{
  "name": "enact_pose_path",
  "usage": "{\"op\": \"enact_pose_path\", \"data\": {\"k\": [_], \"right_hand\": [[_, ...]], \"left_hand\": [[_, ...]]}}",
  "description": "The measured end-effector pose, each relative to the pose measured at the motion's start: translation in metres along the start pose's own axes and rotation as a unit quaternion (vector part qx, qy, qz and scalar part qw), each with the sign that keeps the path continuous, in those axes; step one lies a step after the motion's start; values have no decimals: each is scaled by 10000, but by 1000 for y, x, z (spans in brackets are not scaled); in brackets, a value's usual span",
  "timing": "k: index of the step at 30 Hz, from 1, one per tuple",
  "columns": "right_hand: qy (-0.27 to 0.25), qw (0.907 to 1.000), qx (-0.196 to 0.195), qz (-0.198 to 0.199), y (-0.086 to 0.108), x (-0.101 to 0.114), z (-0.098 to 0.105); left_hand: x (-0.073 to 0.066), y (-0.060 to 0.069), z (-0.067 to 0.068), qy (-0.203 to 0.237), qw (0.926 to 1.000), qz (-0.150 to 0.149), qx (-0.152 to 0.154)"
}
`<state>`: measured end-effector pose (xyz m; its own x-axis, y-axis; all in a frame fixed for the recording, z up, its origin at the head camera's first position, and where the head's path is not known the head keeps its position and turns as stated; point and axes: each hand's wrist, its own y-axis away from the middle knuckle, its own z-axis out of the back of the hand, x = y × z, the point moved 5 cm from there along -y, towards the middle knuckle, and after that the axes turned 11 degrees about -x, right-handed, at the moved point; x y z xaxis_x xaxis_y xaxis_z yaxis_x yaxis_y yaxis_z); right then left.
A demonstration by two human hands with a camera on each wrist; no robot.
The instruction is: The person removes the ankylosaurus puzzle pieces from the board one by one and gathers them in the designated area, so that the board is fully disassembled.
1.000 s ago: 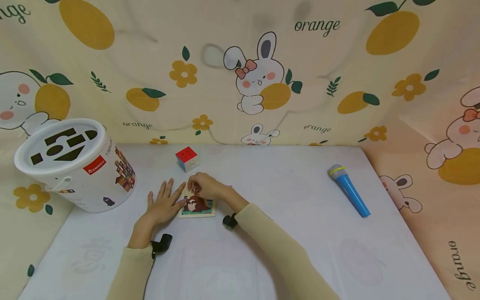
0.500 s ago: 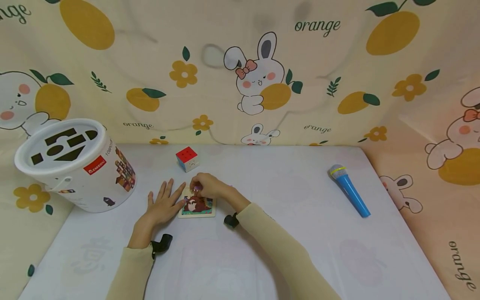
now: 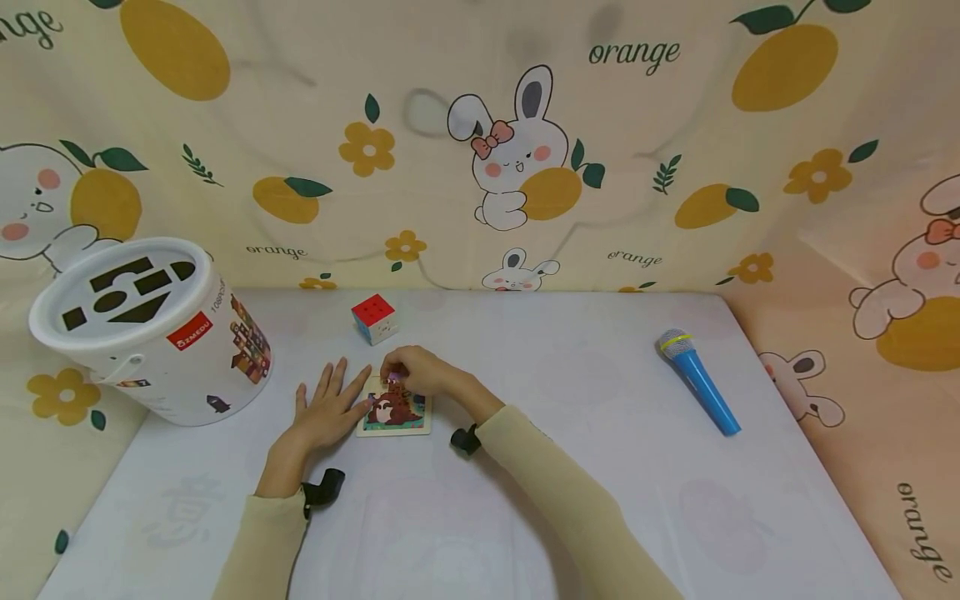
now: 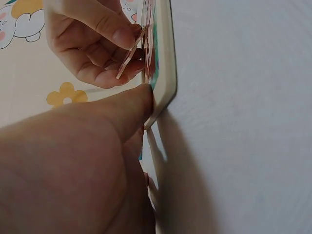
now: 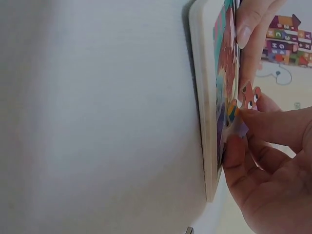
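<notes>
A small wooden jigsaw puzzle [image 3: 393, 429] with a brown animal picture lies on the white table. My left hand [image 3: 322, 417] rests beside it, fingers spread and straight, with the thumb touching the puzzle's left edge. Over the top part of the puzzle is my right hand [image 3: 416, 371], pinching a thin puzzle piece [image 4: 127, 58] between thumb and fingers. In the left wrist view this piece stands tilted against the puzzle's face. The right wrist view shows the reddish-brown piece, with printed eyes, partly covered by the fingers. My right hand hides the puzzle's upper right area.
Just behind the puzzle stands a red-topped toy cube [image 3: 375, 319]. A large white bucket [image 3: 202, 367] with a shape-cutout lid is at the left. Far to the right lies a blue toy microphone [image 3: 705, 387]. A patterned cloth [image 3: 465, 250] hangs behind the table.
My right hand has shifted very slightly to the right, and more of the piece under its fingertips shows. The left hand and the puzzle have stayed in place.
</notes>
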<state>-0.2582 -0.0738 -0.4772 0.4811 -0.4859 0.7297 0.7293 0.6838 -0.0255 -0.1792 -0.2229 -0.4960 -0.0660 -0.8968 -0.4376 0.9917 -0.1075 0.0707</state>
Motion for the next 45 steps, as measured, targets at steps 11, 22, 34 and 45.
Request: {"op": "enact_pose_path", "data": {"k": [11,22,34,45], "right_hand": [[-88,10000,-21,35,-2,-3,1],[-269,9996,-23,-70,-1,-5,6],[-611,9979,-201,-95,-1,-9,9],[-1099,9933,-351,-120,2,-11,10]], "left_hand": [[0,0,-1,-7,10000,34,38],[1,-1,-2,0,10000,-3,-29],[1,0,-2,-5,10000,-10,-16],[2,-1,-2,-36,10000,21,7]]}}
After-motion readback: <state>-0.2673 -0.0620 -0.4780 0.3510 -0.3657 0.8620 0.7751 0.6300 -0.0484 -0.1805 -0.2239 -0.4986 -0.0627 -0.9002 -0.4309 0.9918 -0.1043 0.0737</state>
